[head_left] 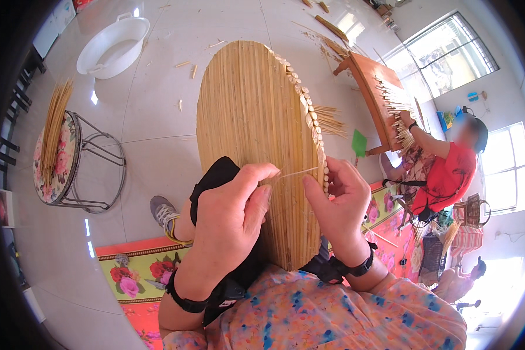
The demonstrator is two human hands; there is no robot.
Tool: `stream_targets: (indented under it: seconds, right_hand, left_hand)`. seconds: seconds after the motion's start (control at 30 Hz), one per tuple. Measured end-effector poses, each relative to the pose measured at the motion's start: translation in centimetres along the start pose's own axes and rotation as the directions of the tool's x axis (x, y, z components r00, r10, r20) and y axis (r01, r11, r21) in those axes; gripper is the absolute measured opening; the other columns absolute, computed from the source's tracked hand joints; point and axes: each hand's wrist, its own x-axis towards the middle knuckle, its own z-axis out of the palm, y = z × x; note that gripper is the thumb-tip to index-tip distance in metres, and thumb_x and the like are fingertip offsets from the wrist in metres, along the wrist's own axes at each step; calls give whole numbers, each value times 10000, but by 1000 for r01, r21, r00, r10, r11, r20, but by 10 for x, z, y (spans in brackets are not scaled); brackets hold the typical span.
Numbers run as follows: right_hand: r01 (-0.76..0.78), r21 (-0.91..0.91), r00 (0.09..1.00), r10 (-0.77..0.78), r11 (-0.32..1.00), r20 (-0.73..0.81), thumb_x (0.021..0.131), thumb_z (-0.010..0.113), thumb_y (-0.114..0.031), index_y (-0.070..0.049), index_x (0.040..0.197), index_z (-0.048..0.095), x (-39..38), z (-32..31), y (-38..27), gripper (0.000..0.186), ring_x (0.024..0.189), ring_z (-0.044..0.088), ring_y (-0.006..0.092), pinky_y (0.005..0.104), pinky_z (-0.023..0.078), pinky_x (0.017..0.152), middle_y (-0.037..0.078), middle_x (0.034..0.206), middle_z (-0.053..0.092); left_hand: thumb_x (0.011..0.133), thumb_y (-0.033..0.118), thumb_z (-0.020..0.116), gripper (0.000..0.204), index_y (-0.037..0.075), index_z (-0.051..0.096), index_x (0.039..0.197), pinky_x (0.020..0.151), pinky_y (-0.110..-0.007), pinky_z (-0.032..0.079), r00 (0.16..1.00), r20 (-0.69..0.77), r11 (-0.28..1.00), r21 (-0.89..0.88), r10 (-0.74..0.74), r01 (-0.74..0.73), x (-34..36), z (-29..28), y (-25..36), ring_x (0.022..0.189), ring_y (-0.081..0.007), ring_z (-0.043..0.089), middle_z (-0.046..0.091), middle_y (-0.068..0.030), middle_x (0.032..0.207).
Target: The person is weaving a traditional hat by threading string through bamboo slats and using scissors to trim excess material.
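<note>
Holding thread (299, 172) in bent left hand (224, 213) at mid-frame, with half-spread right hand (345, 203) at edge of straw panel (245, 111). Long, yellow, round-topped, knobbed along right.

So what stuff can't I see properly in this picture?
All in the head view:
- Oval panel: its underside faces away, and the left hand covers part of its left edge.
- Thin strand: too fine to tell where it goes by the right hand.
- Stick bundle: one end is behind the panel.
- Farthest person: too small and glary to tell what they're doing.
</note>
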Motion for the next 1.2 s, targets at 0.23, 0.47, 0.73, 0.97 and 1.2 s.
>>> stream_targets:
  seconds: [0.23, 0.47, 0.73, 0.97, 1.2]
  right_hand:
    - [223, -24, 972, -224, 975, -73, 712, 779, 6, 35, 1022, 683, -9, -6, -6, 326, 572, 522, 94, 236, 409, 505, 64, 774, 630]
    - [262, 62, 965, -259, 963, -50, 701, 790, 7, 18, 1030, 698, -33, -7, 10, 342, 585, 559, 98, 220, 427, 514, 66, 792, 646]
    - [260, 16, 965, -260, 965, -4, 682, 801, -3, 12, 1062, 704, -44, -10, 19, 392, 605, 565, 91, 217, 431, 522, 64, 847, 663]
    - [100, 82, 994, -97, 992, -41, 684, 778, 25, 42, 1100, 687, -46, -6, 27, 426, 681, 558, 85, 201, 421, 570, 64, 898, 651]
    - [62, 91, 998, -59, 994, -32, 699, 768, 27, 33, 1162, 672, -42, -8, 27, 473, 701, 533, 75, 205, 408, 570, 39, 876, 617]
  left_hand:
    - [955, -32, 536, 190, -2, 590, 1134, 489, -208, 453, 995, -92, 996, -78, 34, -41, -10, 1, 7, 537, -69, 567, 588, -34, 654]
    - [931, -34, 568, 204, 5, 637, 1120, 500, -219, 454, 984, -99, 986, 87, 149, -140, -26, 2, 15, 539, -78, 572, 607, -39, 661]
    - [863, -12, 647, 264, 24, 662, 1124, 483, -315, 484, 972, 2, 941, 251, 235, -228, -43, 10, 8, 562, -211, 631, 649, -90, 725]
    - [836, -38, 667, 248, 31, 686, 1073, 496, -309, 424, 970, 17, 910, 344, 241, -232, -42, 15, 9, 506, -206, 563, 600, -74, 646]
    - [764, 21, 698, 330, 43, 676, 1093, 464, -322, 469, 953, 26, 878, 383, 302, -288, -35, 15, 4, 541, -209, 592, 571, -37, 662]
